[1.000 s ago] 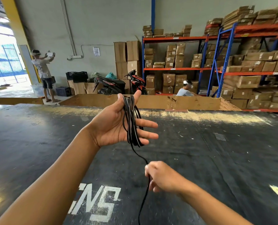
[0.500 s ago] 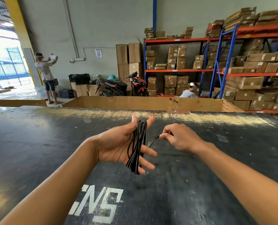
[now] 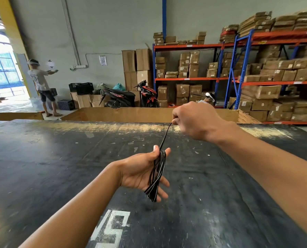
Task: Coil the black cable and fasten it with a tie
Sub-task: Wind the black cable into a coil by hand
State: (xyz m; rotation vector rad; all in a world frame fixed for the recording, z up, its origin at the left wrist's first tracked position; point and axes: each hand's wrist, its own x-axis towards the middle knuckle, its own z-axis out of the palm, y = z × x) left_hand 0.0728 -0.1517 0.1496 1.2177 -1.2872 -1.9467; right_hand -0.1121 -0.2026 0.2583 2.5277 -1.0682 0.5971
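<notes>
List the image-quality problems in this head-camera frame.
Head view: doorway blown out by daylight; wide-angle bending of the shelving; slight motion blur on the right hand and the table print; cable glints but reads clearly.

From my feed, the counter [image 3: 59, 167] was a broad black slab, scuffed and flecked with pale scraps, its far edge worn down to bare yellowish wood. White painted lettering [image 3: 111, 228] sat on it near me. I saw nothing else lying on it.
</notes>
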